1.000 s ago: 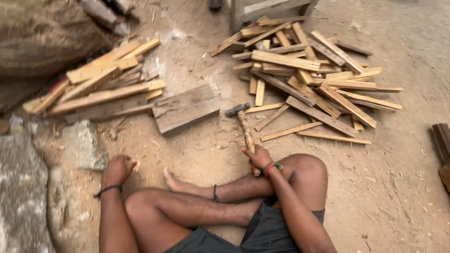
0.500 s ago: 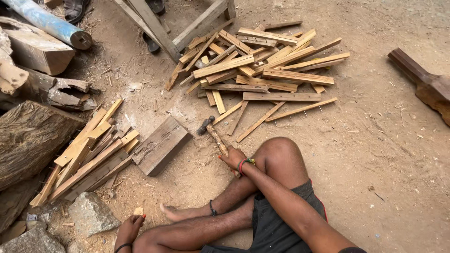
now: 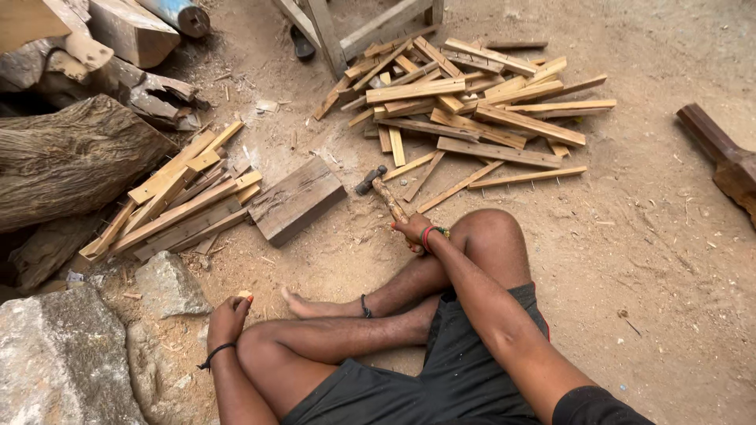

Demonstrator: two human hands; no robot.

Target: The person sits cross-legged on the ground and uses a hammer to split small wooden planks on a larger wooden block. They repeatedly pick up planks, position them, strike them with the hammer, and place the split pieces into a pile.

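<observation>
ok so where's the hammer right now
In the head view the hammer lies at centre on the dirt, its handle in the right hand, its head between the thick wooden block and the strip pile.

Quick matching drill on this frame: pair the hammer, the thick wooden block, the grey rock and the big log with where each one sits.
1. hammer
2. thick wooden block
3. grey rock
4. big log

a. far left, behind the near pile of strips
b. handle in the right hand
c. flat on the dirt, left of the hammer head
d. just above the left hand

Pairs: 1-b, 2-c, 3-d, 4-a
</observation>
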